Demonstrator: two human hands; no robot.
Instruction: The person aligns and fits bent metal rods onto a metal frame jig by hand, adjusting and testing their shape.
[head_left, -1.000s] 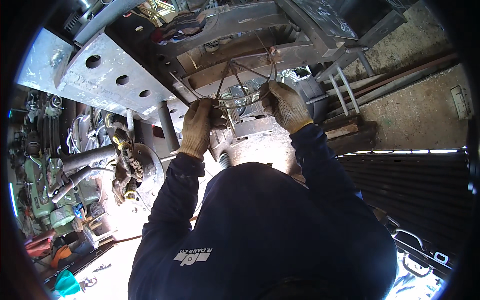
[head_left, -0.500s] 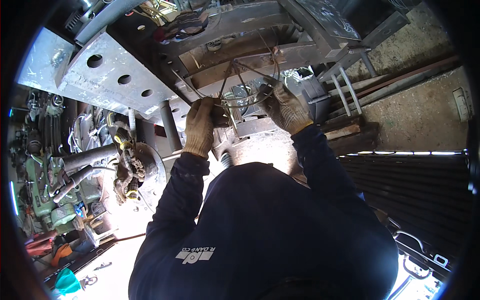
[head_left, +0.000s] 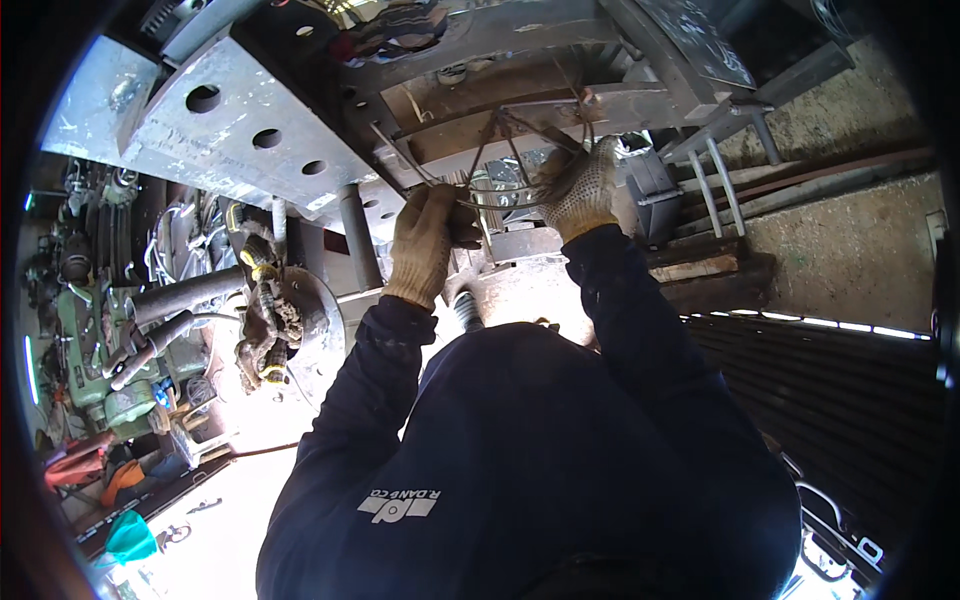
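both gloved hands, left hand [head_left: 425, 243] and right hand [head_left: 578, 190], closed on bent wire loops [head_left: 520, 150]; i'd judge mid-twist, next needs firm tightening.

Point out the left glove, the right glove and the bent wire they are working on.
left glove [head_left: 425, 240], head view, back of the knit glove.
right glove [head_left: 580, 190], head view, back of the knit glove.
bent wire [head_left: 492, 133], head view, strand rising between the two gloves.

Over the last second the right hand [head_left: 580, 188] has climbed higher along the wire loops [head_left: 510, 150], while the left hand [head_left: 428, 240] has edged slightly up beneath them.
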